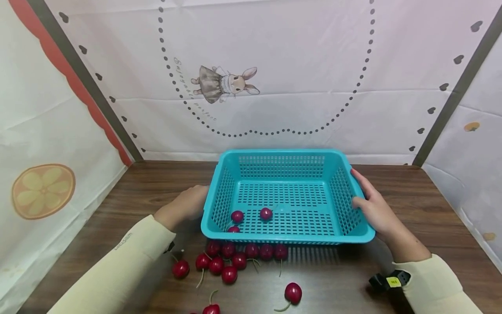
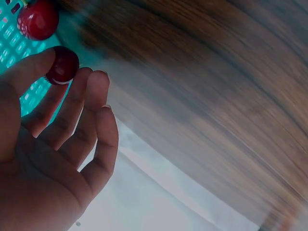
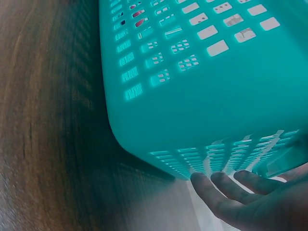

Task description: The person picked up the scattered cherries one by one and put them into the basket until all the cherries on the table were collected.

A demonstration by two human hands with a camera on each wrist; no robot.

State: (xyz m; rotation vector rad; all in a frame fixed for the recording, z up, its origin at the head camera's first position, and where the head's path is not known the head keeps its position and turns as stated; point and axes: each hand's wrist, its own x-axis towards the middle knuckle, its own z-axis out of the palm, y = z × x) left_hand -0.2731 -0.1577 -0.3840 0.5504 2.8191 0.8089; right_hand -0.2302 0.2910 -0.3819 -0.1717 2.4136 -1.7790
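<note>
A turquoise plastic basket (image 1: 286, 239) stands between my hands, with a few cherries (image 1: 266, 214) inside on its left part. At its right side my right hand (image 1: 378, 211) grips the rim, thumb on the inner side. In the right wrist view its fingers (image 3: 231, 195) lie along the outer wall. Beside the left wall is my left hand (image 1: 186, 203), its fingertips hidden by the rim from above. The left wrist view shows a dark red cherry (image 2: 66, 65) pinched at the tips of thumb and index finger, the other fingers loosely bent. Another cherry (image 2: 38, 19) lies close by.
Several cherries with stems (image 1: 229, 274) lie on the brown wooden table (image 1: 333, 279) along the basket's front edge. One cherry (image 1: 293, 293) sits apart nearer the front. White printed cloth (image 1: 298, 78) hangs behind the basket and at both sides.
</note>
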